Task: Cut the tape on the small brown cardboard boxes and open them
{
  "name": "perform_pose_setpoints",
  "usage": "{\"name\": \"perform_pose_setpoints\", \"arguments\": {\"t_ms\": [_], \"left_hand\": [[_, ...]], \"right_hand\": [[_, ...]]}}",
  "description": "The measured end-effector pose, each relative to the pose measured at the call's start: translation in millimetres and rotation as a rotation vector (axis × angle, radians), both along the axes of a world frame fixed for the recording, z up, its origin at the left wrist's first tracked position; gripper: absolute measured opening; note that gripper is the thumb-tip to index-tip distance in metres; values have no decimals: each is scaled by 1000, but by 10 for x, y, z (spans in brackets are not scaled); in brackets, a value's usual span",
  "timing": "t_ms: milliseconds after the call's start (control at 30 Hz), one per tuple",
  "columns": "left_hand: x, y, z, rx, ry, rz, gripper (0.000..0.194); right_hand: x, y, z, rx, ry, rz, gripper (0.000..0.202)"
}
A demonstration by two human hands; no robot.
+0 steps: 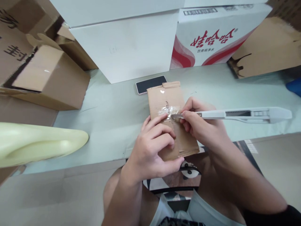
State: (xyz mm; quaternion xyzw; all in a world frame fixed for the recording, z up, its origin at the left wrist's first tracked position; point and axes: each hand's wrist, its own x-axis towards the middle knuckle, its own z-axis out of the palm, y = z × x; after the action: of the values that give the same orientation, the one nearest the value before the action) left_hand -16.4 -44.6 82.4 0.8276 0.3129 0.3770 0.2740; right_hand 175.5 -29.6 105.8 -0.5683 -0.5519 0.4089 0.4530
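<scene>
A small flat cardboard box [156, 99] lies tilted at the table's front edge, its near end sticking out past it. Clear tape [175, 110] crosses its middle and looks wrinkled and shiny. My left hand [154, 150] grips the box, fingers bent over its top and thumb along the near edge. In my right hand [202, 122] is a white utility knife [258, 115], pinched close to its blade, with the handle pointing right. The blade tip touches or nearly touches the tape, just beside my left fingertips.
Behind the box lies a phone [150, 84] with a dark screen. White cartons [131, 47], one with red printing, stand at the back of the table [108, 103]. Brown cardboard boxes [63, 78] crowd the left. A pale yellow rounded object [47, 141] juts in from the left.
</scene>
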Motion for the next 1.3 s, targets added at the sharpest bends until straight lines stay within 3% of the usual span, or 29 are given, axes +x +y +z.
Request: {"name": "perform_pose_setpoints", "arguments": {"t_ms": [167,333,433,733,1133,1300], "left_hand": [[15,7,-10,43,-37,12,30],[14,48,-59,210,-146,65,33],[6,64,-78,226,-156,76,34],[-14,69,-88,212,-165,58,30],[-18,73,-82,199,-176,61,31],[-14,77,-79,202,-174,63,30]], "right_hand": [[-9,-2,-5,-40,103,-11,21],[-52,4,-61,-82,251,-154,13],[-68,6,-80,-78,230,-187,10],[-70,4,-44,-22,109,-101,14],[-62,47,-36,-137,191,-60,14],[-34,25,-5,-118,96,-10,12]]}}
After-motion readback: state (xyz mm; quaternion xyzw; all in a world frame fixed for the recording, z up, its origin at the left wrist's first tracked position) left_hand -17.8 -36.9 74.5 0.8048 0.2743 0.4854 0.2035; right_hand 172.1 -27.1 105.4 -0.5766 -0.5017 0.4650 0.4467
